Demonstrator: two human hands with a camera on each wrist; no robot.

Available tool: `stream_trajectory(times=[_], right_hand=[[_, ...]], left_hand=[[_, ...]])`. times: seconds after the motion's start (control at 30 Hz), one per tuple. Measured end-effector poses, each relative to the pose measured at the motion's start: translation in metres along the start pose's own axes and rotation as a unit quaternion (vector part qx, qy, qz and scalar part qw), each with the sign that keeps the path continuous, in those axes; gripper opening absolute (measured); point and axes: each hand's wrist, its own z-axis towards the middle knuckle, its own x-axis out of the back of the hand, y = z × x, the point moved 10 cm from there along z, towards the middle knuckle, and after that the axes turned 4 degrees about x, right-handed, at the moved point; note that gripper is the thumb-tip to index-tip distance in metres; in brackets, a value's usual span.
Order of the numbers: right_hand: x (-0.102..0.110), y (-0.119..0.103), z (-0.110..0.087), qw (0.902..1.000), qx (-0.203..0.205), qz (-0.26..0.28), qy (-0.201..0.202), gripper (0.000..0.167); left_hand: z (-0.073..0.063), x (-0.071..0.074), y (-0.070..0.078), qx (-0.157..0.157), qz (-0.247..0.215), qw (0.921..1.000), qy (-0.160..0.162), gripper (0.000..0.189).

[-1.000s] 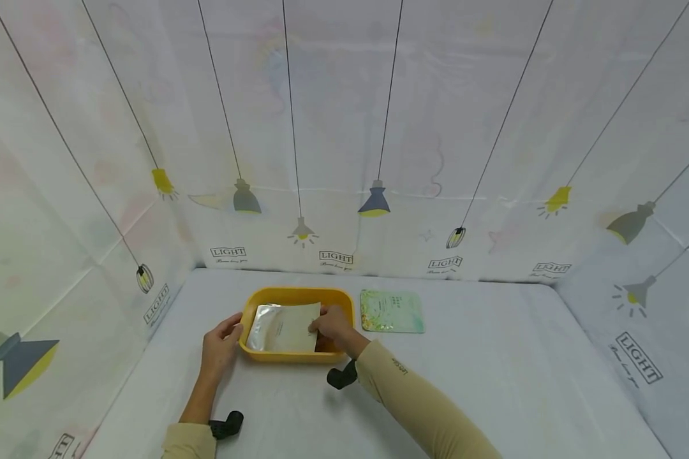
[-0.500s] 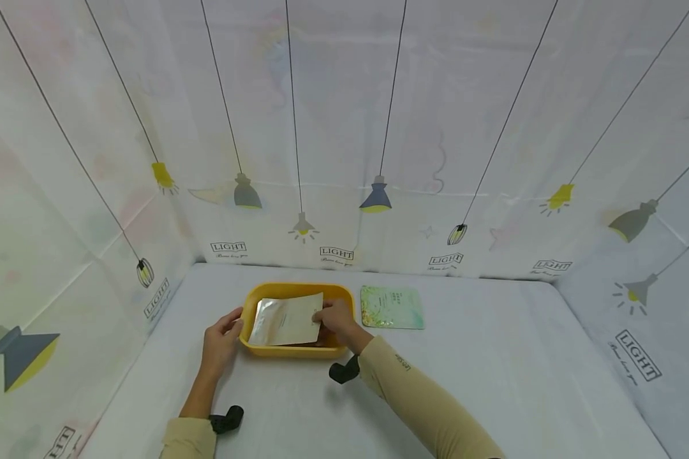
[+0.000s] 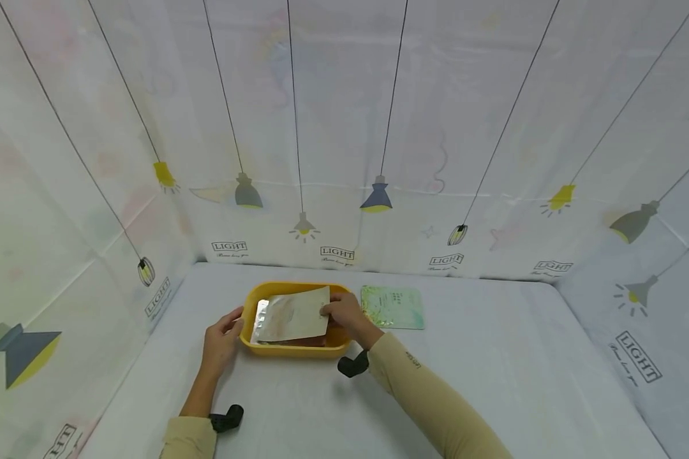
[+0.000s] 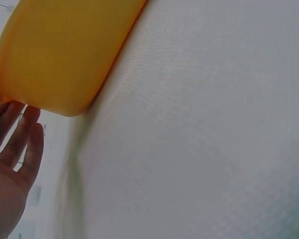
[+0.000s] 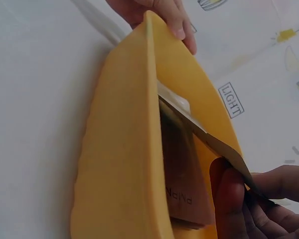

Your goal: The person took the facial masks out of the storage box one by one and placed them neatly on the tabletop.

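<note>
My right hand (image 3: pixel 347 314) pinches the right edge of a flat cream sachet (image 3: pixel 298 315) between thumb and fingers. Its right side is lifted and tilted inside a yellow plastic tray (image 3: pixel 304 351), while the left part lies over a shiny silver packet (image 3: pixel 259 322). Beneath it in the right wrist view rests a reddish-brown packet (image 5: pixel 182 174) with printed letters. My left hand (image 3: pixel 221 341) holds the tray's left end, thumb and fingers at the rim. In the left wrist view, fingers (image 4: pixel 34 149) of that hand reach up to the tray's outer wall.
A flat green sachet (image 3: pixel 393 308) with a floral print lies on the white table just right of the tray. Behind the table hangs a white curtain (image 3: pixel 333 127) printed with lamps. Each wrist bears a black camera mount (image 3: pixel 226 419).
My right hand has drawn the cream sachet rightward and raised its right edge, showing more of the brown packet below. The left hand has stayed at the tray's left end.
</note>
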Motion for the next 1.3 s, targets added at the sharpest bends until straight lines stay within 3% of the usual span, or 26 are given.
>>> stream_trajectory(times=[0.23, 0.63, 1.0, 1.3], right_hand=[[0.011, -0.002, 0.002, 0.9996, -0.006, -0.027, -0.002, 0.032], [0.03, -0.003, -0.001, 0.9998, -0.001, -0.02, 0.001, 0.035], [0.06, -0.009, -0.001, 0.9994, -0.005, -0.026, 0.022, 0.035], [0.082, -0.014, -0.007, 0.9997, 0.012, -0.019, 0.007, 0.038]], left_hand=[[-0.001, 0.0, 0.0, 0.005, 0.0, 1.0, -0.002, 0.038], [0.001, -0.001, -0.005, 0.014, 0.007, 0.9999, -0.001, 0.039], [-0.001, -0.002, -0.005, 0.013, -0.02, 0.9997, -0.003, 0.038], [0.001, -0.001, -0.007, 0.015, -0.017, 0.9997, -0.003, 0.039]])
